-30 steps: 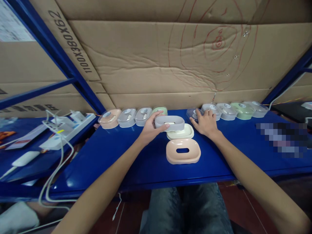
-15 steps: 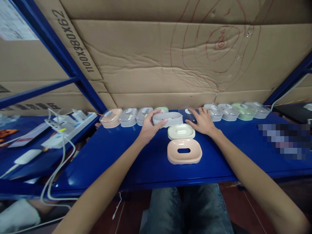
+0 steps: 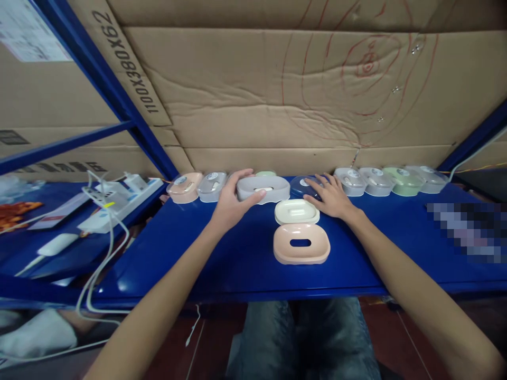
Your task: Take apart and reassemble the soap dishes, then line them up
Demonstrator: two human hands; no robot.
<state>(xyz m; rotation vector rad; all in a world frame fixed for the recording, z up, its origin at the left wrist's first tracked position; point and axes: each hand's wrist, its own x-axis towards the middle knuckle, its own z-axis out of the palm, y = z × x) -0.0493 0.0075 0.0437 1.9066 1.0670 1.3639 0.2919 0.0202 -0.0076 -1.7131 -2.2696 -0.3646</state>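
Observation:
A light grey soap dish [image 3: 282, 191] is gripped by my left hand [image 3: 233, 203], its thumb at the front rim and the fingers behind; a small white piece shows inside. My right hand [image 3: 332, 198] has its fingers spread over the right part of a clear lid [image 3: 299, 186] with a round label, which lies flat on the blue table. Just in front of that lid sits a cream oval tray [image 3: 297, 212]. Nearer to me is a peach soap dish [image 3: 301, 256] with an oblong slot.
Lidded soap boxes line the cardboard wall [image 3: 222, 121]: a peach one [image 3: 183, 189] and a grey one [image 3: 212, 188] at left, grey ones and a green one [image 3: 403, 181] at right. A power strip [image 3: 119, 203] with white cables lies left, beyond the blue frame post.
My left hand has moved left with the grey dish, which now tilts more open towards me. My right hand stays at the clear lid, which now looks flatter. The view has shifted slightly.

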